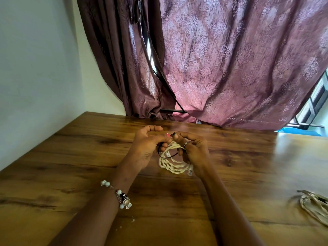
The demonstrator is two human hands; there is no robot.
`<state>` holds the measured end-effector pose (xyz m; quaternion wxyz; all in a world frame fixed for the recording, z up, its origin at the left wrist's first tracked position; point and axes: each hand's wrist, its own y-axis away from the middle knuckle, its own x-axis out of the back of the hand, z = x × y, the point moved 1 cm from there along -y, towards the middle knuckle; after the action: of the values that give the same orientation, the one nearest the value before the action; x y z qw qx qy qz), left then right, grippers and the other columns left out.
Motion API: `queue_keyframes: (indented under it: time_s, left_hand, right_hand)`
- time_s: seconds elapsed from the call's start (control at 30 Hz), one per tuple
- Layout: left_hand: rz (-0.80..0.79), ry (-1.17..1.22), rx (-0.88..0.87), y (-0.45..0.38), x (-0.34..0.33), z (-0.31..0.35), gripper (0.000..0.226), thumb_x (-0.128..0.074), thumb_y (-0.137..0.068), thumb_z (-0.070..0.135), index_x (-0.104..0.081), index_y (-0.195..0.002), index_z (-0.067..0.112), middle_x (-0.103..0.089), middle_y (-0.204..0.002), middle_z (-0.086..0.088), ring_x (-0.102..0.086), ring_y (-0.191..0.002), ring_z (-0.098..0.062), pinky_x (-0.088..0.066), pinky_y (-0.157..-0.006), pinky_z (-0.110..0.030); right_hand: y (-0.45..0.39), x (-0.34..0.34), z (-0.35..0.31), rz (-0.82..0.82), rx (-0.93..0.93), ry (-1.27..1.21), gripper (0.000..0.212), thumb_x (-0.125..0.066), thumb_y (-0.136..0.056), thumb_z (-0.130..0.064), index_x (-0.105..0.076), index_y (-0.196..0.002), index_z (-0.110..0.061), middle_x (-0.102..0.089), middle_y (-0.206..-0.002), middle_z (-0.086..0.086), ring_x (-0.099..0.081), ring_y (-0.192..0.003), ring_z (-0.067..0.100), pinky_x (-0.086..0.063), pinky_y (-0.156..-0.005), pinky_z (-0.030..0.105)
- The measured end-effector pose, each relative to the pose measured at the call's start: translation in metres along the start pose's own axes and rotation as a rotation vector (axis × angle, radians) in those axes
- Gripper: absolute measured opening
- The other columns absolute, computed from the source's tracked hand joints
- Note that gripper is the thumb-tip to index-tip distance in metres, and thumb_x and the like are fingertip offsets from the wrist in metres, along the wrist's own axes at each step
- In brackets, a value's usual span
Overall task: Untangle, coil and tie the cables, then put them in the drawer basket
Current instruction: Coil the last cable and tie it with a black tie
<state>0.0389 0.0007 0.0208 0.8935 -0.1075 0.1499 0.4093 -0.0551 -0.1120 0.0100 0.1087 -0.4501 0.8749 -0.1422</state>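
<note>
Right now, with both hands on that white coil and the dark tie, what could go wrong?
1. The dark tie looks only loosely looped round the white cable coil; if the left hand or right hand lets go, it may slip off.
2. The coil's lower loops hang free, so they could spring apart.
3. The second cable bundle lies near the table edge and might get knocked off.

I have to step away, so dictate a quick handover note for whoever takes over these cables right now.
Left hand: pinching the dark tie and the coil.
Right hand: gripping the tie's other end and the coil.
White cable: coiled, held just over the wooden table, tie looped round it but not yet fastened.
Second cable bundle: at the table's right edge; whether it is tied is unclear.
Left: finish tying, then basket both. The drawer basket is not in view.
</note>
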Motion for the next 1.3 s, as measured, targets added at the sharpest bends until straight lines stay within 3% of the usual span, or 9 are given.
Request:
queue_keyframes:
  time_s: [0.1, 0.23, 0.37, 0.5, 0.7, 0.87, 1.03, 1.3]
  left_hand:
    - [-0.011, -0.006, -0.005, 0.0, -0.001, -0.002, 0.031, -0.069, -0.077, -0.01, -0.055, -0.102, 0.002, -0.067, -0.065, -0.016, -0.054, -0.045, -0.015, -0.045, -0.041, -0.02]
    - [-0.02, -0.004, -0.021, 0.0, -0.001, -0.003, 0.024, -0.069, -0.078, -0.008, -0.061, -0.099, 0.0, -0.068, -0.066, -0.016, -0.055, -0.045, -0.014, -0.047, -0.043, -0.02]
    - [-0.02, -0.01, -0.026, 0.0, -0.002, -0.003, 0.021, -0.068, -0.078, -0.008, -0.062, -0.098, -0.003, -0.068, -0.066, -0.016, -0.055, -0.046, -0.014, -0.047, -0.044, -0.02]
    - [-0.022, 0.003, -0.022, 0.001, -0.002, -0.004, 0.02, -0.068, -0.078, -0.009, -0.063, -0.097, -0.006, -0.067, -0.068, -0.018, -0.055, -0.046, -0.015, -0.046, -0.043, -0.02]
    - [-0.021, 0.008, -0.019, 0.001, -0.003, -0.005, 0.02, -0.068, -0.077, -0.01, -0.063, -0.096, -0.005, -0.067, -0.068, -0.019, -0.055, -0.045, -0.014, -0.044, -0.041, -0.02]
    - [-0.011, -0.024, -0.015, 0.0, -0.002, -0.005, 0.025, -0.071, -0.077, -0.007, -0.06, -0.099, -0.003, -0.068, -0.068, -0.018, -0.054, -0.045, -0.013, -0.042, -0.04, -0.019]
    - [-0.011, -0.014, -0.003, 0.002, -0.003, -0.003, 0.024, -0.071, -0.077, -0.007, -0.059, -0.096, 0.0, -0.068, -0.065, -0.016, -0.054, -0.044, -0.012, -0.041, -0.039, -0.019]
    - [-0.036, -0.021, -0.036, 0.003, -0.001, -0.002, 0.028, -0.073, -0.075, -0.003, -0.059, -0.1, 0.0, -0.069, -0.067, -0.016, -0.057, -0.046, -0.017, -0.048, -0.044, -0.022]
  right_hand:
    - [-0.001, 0.001, 0.005, 0.007, -0.036, 0.0, 0.018, -0.062, -0.089, -0.009, -0.068, -0.099, 0.005, -0.05, -0.045, 0.002, -0.033, -0.028, 0.003, -0.023, -0.032, 0.013]
    - [-0.001, 0.0, 0.005, 0.006, -0.023, -0.049, 0.016, -0.063, -0.087, -0.006, -0.067, -0.098, 0.004, -0.054, -0.045, -0.002, -0.039, -0.03, 0.003, -0.025, -0.031, 0.013]
    - [-0.003, 0.001, 0.01, 0.021, -0.044, -0.05, 0.03, -0.068, -0.076, -0.028, -0.07, -0.093, -0.002, -0.05, -0.051, 0.008, -0.036, -0.032, 0.009, -0.021, -0.035, 0.015]
    - [-0.003, 0.003, 0.014, -0.004, -0.059, -0.073, 0.016, -0.059, -0.091, -0.019, -0.067, -0.094, -0.006, -0.047, -0.05, 0.0, -0.035, -0.034, 0.006, -0.019, -0.036, 0.016]
    - [-0.002, 0.002, 0.014, -0.014, -0.039, -0.015, 0.018, -0.053, -0.097, -0.023, -0.067, -0.086, -0.019, -0.044, -0.05, -0.001, -0.029, -0.04, 0.014, -0.022, -0.036, 0.015]
    - [-0.003, 0.001, 0.013, -0.018, -0.024, -0.01, 0.019, -0.054, -0.095, -0.018, -0.064, -0.097, -0.003, -0.044, -0.044, -0.002, -0.03, -0.031, 0.007, -0.021, -0.033, 0.015]
    - [-0.002, 0.0, 0.011, -0.06, 0.027, 0.006, 0.015, -0.054, -0.094, -0.014, -0.065, -0.086, -0.008, -0.047, -0.044, -0.005, -0.03, -0.029, 0.005, -0.02, -0.033, 0.015]
    - [-0.005, 0.003, 0.009, -0.129, 0.078, 0.088, 0.018, -0.051, -0.095, -0.005, -0.064, -0.095, 0.007, -0.052, -0.046, -0.008, -0.035, -0.032, 0.001, -0.025, -0.03, 0.013]
